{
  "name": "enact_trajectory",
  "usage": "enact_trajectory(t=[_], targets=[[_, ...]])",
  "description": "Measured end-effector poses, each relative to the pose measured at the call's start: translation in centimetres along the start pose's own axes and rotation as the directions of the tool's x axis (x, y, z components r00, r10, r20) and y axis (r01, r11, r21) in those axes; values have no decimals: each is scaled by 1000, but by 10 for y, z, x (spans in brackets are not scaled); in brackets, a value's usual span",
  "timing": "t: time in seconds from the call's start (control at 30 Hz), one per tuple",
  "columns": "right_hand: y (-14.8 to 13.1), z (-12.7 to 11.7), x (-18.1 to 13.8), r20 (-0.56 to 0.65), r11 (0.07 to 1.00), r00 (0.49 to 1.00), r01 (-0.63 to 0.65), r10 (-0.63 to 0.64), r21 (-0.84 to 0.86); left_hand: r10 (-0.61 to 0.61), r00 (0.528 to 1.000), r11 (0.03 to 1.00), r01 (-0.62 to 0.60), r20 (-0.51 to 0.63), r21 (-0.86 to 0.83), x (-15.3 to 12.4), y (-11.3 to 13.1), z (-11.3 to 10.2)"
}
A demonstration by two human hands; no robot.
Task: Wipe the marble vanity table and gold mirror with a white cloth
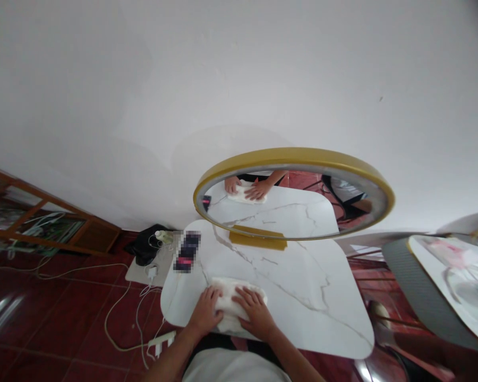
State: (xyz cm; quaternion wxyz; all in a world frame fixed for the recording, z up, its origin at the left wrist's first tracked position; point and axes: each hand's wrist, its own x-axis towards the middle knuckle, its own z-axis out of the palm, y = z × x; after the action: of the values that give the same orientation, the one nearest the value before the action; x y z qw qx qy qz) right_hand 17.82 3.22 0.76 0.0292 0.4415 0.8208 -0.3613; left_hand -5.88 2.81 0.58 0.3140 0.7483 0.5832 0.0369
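A white folded cloth (231,294) lies near the front edge of a white marble table (302,297). My left hand (206,310) rests on the cloth's left end, fingers curled down onto it. My right hand (255,312) lies flat on the cloth's right part with fingers stretched out. A round gold-framed mirror (292,193) stands at the table's back and reflects both hands and the cloth.
A dark blurred phone-like object (187,251) lies at the table's back left. White cables and a power strip (161,342) run over the red tiled floor on the left. A black bag (147,246) sits by the wall. Another table (454,286) stands at right.
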Motion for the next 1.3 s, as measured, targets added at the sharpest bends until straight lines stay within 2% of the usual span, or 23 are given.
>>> enact_trajectory(t=[0.2,0.3,0.37,0.5,0.6,0.67,0.77,0.93,1.13,1.3], targets=[[34,5,-46,-115,989,983,-145,141,-34,112,991,994,-113,79,7,31,45,26],[38,11,-52,-155,977,967,-209,200,-40,130,987,991,-133,91,24,42,54,27],[33,14,-47,-189,972,957,-231,220,-40,154,986,987,-156,67,37,46,51,21],[13,19,-19,-226,978,954,-208,197,-26,176,984,982,-173,-37,70,52,29,-5],[-6,18,11,-210,986,964,-169,162,-14,197,972,977,-184,-130,105,60,5,-25],[-20,16,32,-181,987,971,-159,156,-1,167,965,982,-144,-201,124,67,-9,-34],[-38,13,62,-126,981,973,-191,192,22,60,959,993,-28,-277,117,82,-25,-43],[-58,7,108,-92,961,958,-268,273,60,20,953,999,-4,-301,54,111,-32,-58],[-60,-10,157,-119,960,953,-273,279,66,7,934,999,-21,-358,-36,143,-32,-80],[-61,-16,166,-158,957,944,-282,290,73,-8,930,997,-22,-367,-79,152,-36,-85]])
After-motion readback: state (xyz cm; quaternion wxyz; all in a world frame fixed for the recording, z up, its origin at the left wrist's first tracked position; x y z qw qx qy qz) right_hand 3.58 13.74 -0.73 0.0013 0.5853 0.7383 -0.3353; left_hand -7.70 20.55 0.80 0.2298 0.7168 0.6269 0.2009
